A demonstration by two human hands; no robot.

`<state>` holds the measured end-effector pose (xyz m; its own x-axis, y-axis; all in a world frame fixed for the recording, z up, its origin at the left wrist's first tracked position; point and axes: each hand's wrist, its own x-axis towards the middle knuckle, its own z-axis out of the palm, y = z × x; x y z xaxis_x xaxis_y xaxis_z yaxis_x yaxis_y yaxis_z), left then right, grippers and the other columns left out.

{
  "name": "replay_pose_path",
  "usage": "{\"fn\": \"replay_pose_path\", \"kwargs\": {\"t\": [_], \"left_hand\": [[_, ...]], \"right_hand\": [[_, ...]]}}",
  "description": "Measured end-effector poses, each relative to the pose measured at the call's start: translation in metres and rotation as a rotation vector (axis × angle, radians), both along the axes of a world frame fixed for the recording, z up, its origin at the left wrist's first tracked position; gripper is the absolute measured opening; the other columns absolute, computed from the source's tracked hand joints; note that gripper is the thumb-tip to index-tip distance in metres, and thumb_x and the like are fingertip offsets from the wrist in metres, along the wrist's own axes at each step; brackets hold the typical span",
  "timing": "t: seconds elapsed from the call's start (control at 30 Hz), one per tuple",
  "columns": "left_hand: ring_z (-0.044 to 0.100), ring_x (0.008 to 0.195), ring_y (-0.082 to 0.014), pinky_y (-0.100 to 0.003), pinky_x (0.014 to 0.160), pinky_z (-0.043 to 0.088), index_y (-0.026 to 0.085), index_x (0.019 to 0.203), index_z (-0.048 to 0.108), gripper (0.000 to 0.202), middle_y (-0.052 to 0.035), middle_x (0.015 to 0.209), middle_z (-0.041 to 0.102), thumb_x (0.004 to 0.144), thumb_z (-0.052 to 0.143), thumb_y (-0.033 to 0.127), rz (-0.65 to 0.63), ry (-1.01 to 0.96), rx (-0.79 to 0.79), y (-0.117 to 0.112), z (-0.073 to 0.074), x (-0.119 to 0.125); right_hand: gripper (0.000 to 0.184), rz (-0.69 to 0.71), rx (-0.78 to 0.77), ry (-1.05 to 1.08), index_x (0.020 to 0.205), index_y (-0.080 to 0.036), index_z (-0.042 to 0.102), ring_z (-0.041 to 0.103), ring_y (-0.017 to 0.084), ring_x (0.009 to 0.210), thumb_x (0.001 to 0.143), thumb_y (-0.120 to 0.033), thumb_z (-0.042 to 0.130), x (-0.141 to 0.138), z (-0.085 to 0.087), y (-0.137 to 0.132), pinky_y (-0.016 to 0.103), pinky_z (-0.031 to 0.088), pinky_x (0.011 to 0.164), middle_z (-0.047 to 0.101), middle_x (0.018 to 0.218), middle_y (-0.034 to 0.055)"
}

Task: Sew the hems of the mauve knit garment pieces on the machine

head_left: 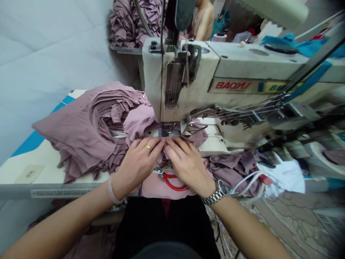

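Observation:
My left hand [138, 162], with a gold ring, and my right hand [185, 163], with a metal watch, lie side by side on a mauve fabric piece [140, 124]. Both hands press the fabric flat with fingers together, fingertips just in front of the presser foot [167, 130] of the white sewing machine [229, 86]. Red-handled scissors [171, 180] lie on the fabric under my palms, partly hidden by them.
A thick stack of mauve fabric pieces [81, 129] lies on the table [24, 162] to the left. More mauve fabric [129, 21] is piled behind the machine. A person [203, 21] sits at the back. White cloth [283, 176] and cables hang at the right.

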<state>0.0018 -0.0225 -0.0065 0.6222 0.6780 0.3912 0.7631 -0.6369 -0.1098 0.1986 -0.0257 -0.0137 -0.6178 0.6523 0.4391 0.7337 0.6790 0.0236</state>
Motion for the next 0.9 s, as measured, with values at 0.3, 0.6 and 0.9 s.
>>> {"fn": "replay_pose_path", "kwargs": {"t": [0.3, 0.6, 0.9], "left_hand": [[0.055, 0.111, -0.028, -0.04, 0.087, 0.044, 0.008, 0.132, 0.054, 0.043, -0.0135, 0.13, 0.058, 0.089, 0.05, 0.013, 0.035, 0.026, -0.005, 0.001, 0.004, 0.004], [0.055, 0.113, -0.0278, -0.041, 0.09, 0.046, 0.007, 0.126, 0.057, 0.036, -0.014, 0.128, 0.06, 0.092, 0.047, 0.015, 0.011, -0.008, 0.023, 0.005, 0.001, 0.003], [0.062, 0.1, -0.0238, -0.038, 0.086, 0.05, 0.011, 0.111, 0.065, 0.023, -0.0114, 0.113, 0.066, 0.093, 0.053, 0.019, -0.125, -0.079, 0.026, 0.006, 0.006, -0.005]], "right_hand": [[0.039, -0.031, -0.064, 0.104, 0.13, -0.005, 0.054, 0.047, 0.029, 0.126, 0.095, -0.019, 0.044, 0.001, -0.004, 0.007, 0.046, 0.042, 0.102, 0.056, 0.135, 0.0159], [0.041, -0.054, -0.054, 0.08, 0.133, -0.007, 0.053, 0.046, 0.03, 0.127, 0.096, -0.024, 0.043, -0.001, -0.005, 0.012, 0.048, 0.042, 0.099, 0.055, 0.137, 0.0159], [0.022, 0.068, -0.082, 0.333, 0.109, -0.011, 0.066, 0.055, 0.023, 0.102, 0.095, -0.016, 0.049, 0.002, -0.004, 0.013, 0.04, 0.048, 0.09, 0.069, 0.107, 0.0099]]}}
